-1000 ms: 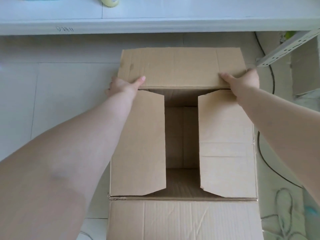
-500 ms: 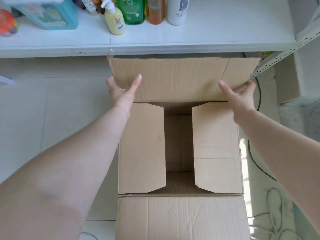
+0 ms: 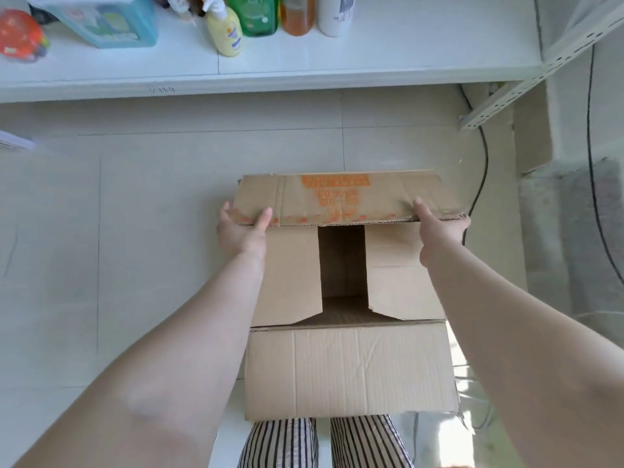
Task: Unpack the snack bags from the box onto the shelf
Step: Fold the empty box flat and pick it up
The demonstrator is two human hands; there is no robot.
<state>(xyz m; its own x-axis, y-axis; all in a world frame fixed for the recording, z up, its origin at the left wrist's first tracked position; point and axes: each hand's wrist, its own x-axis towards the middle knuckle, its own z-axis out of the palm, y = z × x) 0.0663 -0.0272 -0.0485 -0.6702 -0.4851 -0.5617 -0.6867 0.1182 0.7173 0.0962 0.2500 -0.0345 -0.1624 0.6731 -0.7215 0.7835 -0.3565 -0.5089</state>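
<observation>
Box: the cardboard box (image 3: 349, 366) sits on the floor tiles (image 3: 135, 214) in front of my striped trouser legs (image 3: 280, 440), well short of the white shelf (image 3: 371, 62).

Far flap: half a second ago it stood up with its plain inner face toward me; now the far flap (image 3: 341, 197) is folded back outward and its orange-printed outer face shows.

Left hand: my left hand (image 3: 241, 231) holds the flap's left end, thumb on top and fingers curled under the edge.

Right hand: my right hand (image 3: 439, 231) grips the flap's right end the same way (only the thumb shows clearly, the fingers are tucked beneath).

Side flaps: the 2 inner flaps (image 3: 287, 275) lie flat across the opening, leaving just a dark slot (image 3: 341, 265) between them.

Snack bags: I cannot see any through that slot; whatever is inside is hidden.

Shelf: bottles (image 3: 261, 15) and a blue container (image 3: 111, 25) stand at its back, with bare white board toward the front.

What it means: 1 of the layers is out of the way, so I judge the next job is lifting the 2 side flaps before anything can come out.
</observation>
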